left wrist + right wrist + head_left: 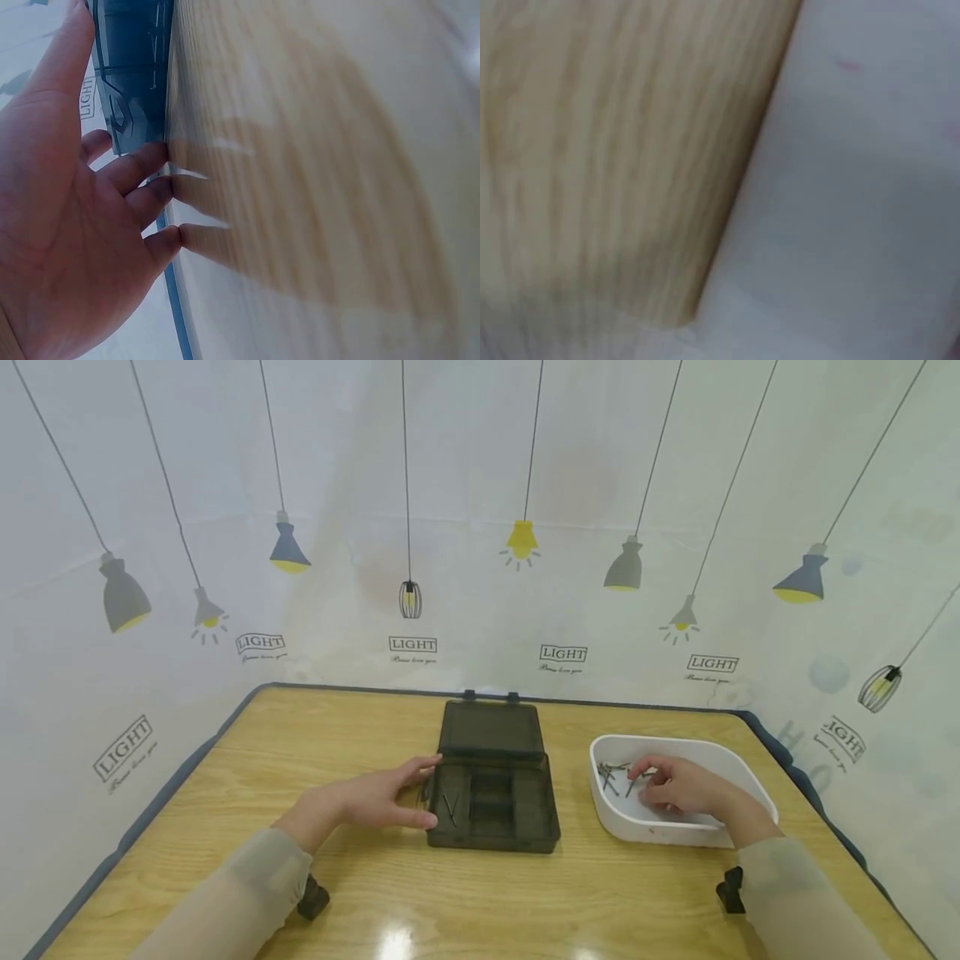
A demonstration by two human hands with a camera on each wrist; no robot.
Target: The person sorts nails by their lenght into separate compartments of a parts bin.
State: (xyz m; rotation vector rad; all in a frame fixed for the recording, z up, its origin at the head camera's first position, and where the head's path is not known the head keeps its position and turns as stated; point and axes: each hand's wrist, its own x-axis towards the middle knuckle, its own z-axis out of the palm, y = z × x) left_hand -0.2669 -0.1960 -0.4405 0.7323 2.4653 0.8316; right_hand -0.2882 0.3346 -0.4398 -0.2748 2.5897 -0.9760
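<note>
A dark see-through compartment box [492, 843] lies on the table with its lid folded back. Two thin metal fasteners, like nails or screws [450, 810], lie in its left compartment. My left hand [378, 795] rests at the box's left side, thumb by the front corner and fingers spread along the wall; the left wrist view shows the fingertips at the tabletop. Inside the white tray [652, 832], my right hand [686, 787] reaches down over more such fasteners [609, 777]. Its index finger and thumb are bent, with a gap between the tips beside one fastener.
The wooden table [360, 885] has a dark edge [637, 703] at the back. Behind and around it hangs a pale curtain [480, 468] printed with lamps. In the right wrist view the tray's outer wall [840, 210] fills the right side.
</note>
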